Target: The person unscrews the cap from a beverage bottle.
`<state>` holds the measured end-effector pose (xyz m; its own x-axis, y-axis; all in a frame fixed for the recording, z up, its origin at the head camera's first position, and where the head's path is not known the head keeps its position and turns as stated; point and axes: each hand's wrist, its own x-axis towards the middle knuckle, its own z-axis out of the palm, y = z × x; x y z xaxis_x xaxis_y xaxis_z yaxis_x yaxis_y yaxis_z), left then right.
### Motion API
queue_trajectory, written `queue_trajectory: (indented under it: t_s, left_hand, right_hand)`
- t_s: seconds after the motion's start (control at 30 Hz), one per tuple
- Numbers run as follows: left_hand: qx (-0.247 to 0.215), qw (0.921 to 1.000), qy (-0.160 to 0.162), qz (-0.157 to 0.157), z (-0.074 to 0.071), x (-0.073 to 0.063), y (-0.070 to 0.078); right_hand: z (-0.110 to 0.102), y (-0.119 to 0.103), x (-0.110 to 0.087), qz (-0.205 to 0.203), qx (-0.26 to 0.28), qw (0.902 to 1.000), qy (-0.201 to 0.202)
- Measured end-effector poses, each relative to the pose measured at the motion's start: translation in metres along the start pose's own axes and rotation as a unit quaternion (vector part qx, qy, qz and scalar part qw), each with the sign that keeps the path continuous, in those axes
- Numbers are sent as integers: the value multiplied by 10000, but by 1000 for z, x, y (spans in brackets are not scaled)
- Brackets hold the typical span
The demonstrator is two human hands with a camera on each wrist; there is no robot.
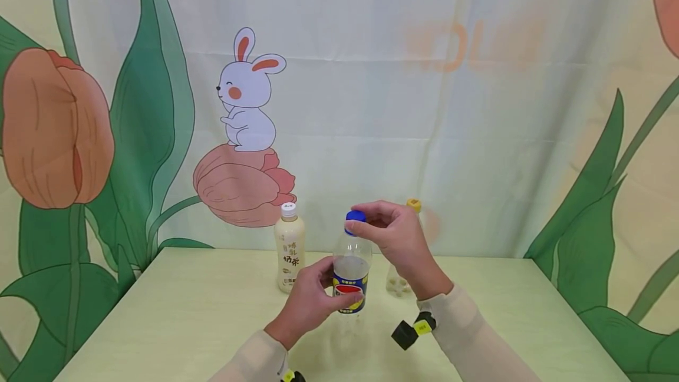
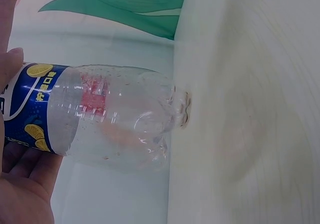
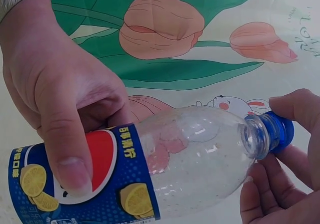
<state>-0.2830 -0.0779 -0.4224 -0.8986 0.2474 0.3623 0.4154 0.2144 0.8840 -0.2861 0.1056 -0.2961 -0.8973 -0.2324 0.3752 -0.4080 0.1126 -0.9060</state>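
Note:
A clear plastic soda bottle [image 1: 352, 265] with a blue lemon-printed label stands upright in front of me. My left hand [image 1: 309, 299] grips it around the label, its thumb lying across the front. At the top, my right hand [image 1: 396, 236] pinches the blue screw cap [image 1: 355, 216] between thumb and fingers. In the right wrist view the cap [image 3: 280, 132] sits on the bottle's neck [image 3: 255, 136]. No drink shows inside the see-through body. The left wrist view has the bottle's base [image 2: 181, 108] right at the tabletop [image 2: 240, 134].
To the left behind the hands stands a cream-coloured milk tea bottle [image 1: 289, 246] with a white cap. A clear bottle with a yellow cap [image 1: 414, 204] is partly hidden behind my right hand. A printed cloth backdrop [image 1: 345, 105] hangs along the back edge of the pale table [image 1: 175, 311].

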Motion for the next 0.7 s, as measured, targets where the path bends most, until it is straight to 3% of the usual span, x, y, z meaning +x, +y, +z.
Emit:
queue_trajectory:
  t_s: [0.37, 0.7]
  left_hand:
    - [108, 9997, 80, -190, 0, 6, -10]
    - [166, 9990, 145, -396, 0, 22, -24]
  right_hand:
    - [-4, 4, -1, -27, -29, 9999, 139]
    - [-4, 15, -7, -438, -437, 9981, 56]
